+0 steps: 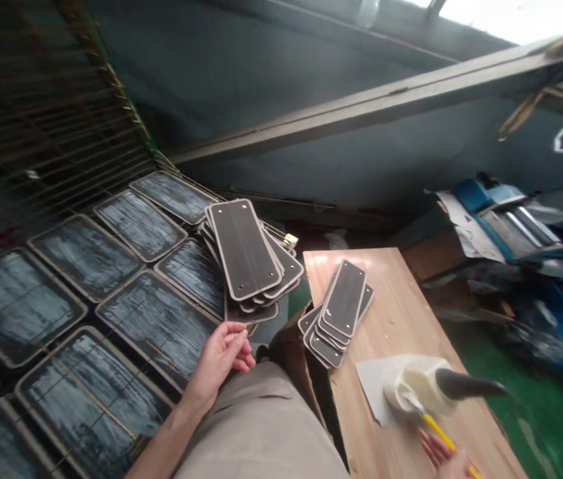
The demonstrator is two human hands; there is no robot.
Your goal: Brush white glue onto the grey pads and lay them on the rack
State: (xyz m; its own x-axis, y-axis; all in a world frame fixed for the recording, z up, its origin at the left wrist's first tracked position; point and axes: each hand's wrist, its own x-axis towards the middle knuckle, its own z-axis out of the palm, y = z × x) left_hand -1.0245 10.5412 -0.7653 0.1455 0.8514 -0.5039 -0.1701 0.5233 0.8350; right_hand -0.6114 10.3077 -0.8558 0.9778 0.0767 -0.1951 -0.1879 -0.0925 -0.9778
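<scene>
My right hand [448, 458] is closed around the yellow handle of a brush [438, 431]. The brush's tip reaches into the mouth of a cream-white plastic container [401, 386], which lies on its side with a dark tapered end. My left hand [226, 352] has its fingers curled and thumb against forefinger, with nothing visible between them. Just beyond it rises a fanned stack of dark rounded panels [244, 249] with pale edges and small corner holes. A smaller stack of similar panels [345, 297] rests on the wooden board.
Wide panels with streaked, glossy faces [159, 319] lie in rows on a wire rack [82, 392] at left. The wooden board [391, 313] carries a grey sheet [369, 386] under the container. Blue equipment [516, 213] and cardboard crowd the right side. A sloping beam [331, 110] crosses the back wall.
</scene>
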